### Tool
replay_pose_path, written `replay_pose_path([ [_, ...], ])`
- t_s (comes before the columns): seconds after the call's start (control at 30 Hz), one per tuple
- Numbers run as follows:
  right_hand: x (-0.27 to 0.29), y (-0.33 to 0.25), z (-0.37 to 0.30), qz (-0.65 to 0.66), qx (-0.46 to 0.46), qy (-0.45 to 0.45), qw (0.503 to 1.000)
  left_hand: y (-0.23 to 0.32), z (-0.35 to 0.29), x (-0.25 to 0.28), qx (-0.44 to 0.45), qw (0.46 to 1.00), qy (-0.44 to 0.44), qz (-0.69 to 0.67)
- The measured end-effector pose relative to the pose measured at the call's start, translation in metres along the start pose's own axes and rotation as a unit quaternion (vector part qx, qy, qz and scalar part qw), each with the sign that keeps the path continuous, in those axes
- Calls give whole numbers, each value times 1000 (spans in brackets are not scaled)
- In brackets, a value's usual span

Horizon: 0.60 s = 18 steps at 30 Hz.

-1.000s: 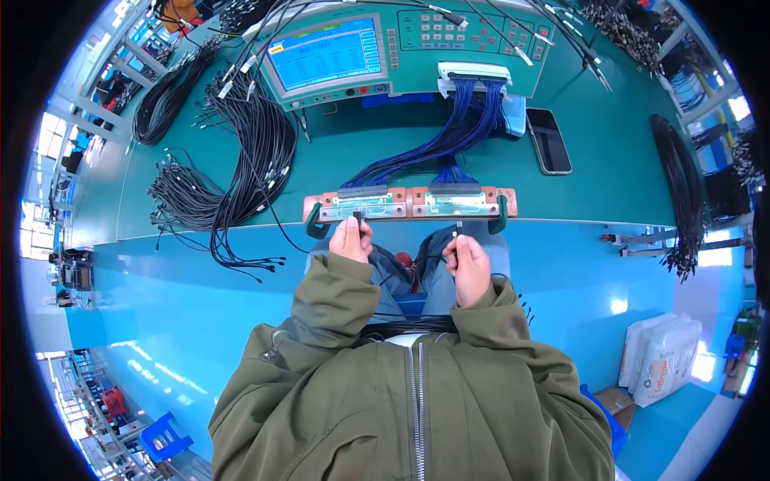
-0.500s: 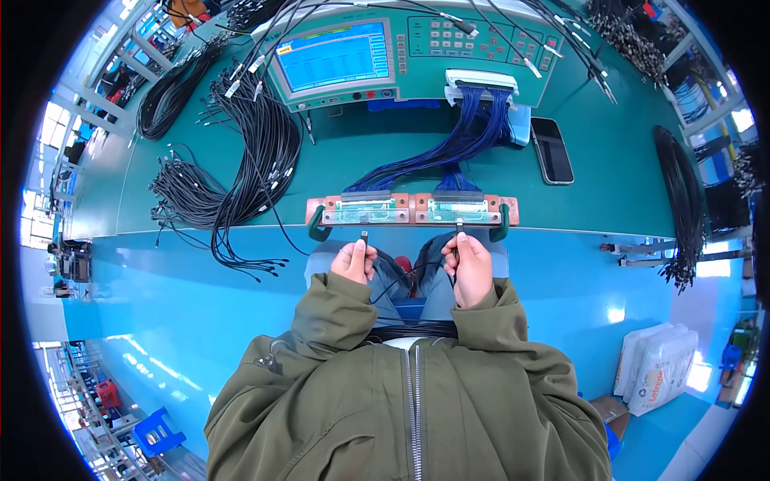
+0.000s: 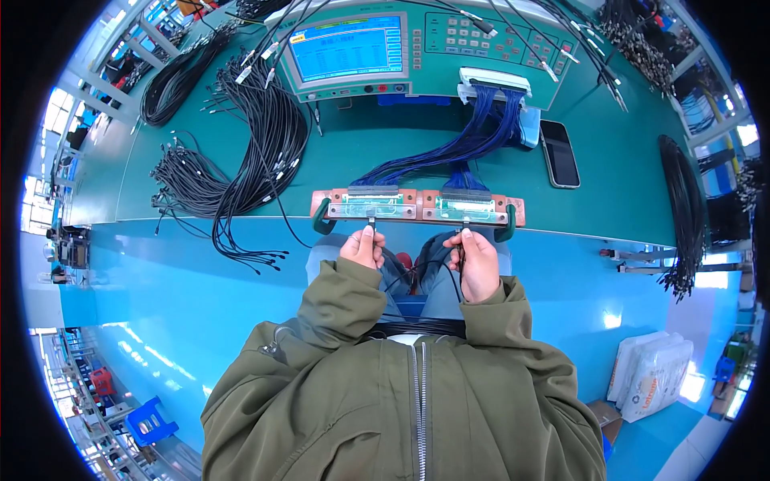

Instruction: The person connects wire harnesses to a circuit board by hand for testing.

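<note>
Between finger and thumb my left hand (image 3: 366, 247) pinches one black cable connector (image 3: 371, 222), its tip up at the left board of the test fixture (image 3: 418, 207). My right hand (image 3: 475, 263) is closed on another black cable connector (image 3: 466, 225), at the front of the right board. Whether either plug is fully seated is too small to tell. Thin black cable hangs below both hands, over my lap. The fixture is a reddish-brown bar with two green circuit boards and dark green handles, at the table's front edge.
Dark blue wires link the fixture to a green tester (image 3: 433, 56) with a lit screen. A phone (image 3: 560, 154) lies right of them. Black cable bundles (image 3: 269, 136) spread on the left; another bundle (image 3: 682, 208) hangs over the right edge. White sacks (image 3: 651, 375) stand on the floor.
My left hand has moved up and slightly right, bringing its connector to the left board. My right hand stays at the right board. The whole view has shifted slightly.
</note>
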State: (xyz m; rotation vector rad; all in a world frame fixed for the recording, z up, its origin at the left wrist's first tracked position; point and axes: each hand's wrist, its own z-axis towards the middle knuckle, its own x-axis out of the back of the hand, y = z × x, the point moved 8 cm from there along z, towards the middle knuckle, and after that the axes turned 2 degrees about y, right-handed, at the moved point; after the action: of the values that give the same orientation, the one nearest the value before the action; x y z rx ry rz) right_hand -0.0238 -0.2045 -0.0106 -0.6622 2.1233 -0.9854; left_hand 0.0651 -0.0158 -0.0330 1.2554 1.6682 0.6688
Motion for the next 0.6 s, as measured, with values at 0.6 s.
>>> replay_pose_path([
  [0.6,48,-30,-3,-328,-1,-75,942,22,9,14,17,990,-31,134],
])
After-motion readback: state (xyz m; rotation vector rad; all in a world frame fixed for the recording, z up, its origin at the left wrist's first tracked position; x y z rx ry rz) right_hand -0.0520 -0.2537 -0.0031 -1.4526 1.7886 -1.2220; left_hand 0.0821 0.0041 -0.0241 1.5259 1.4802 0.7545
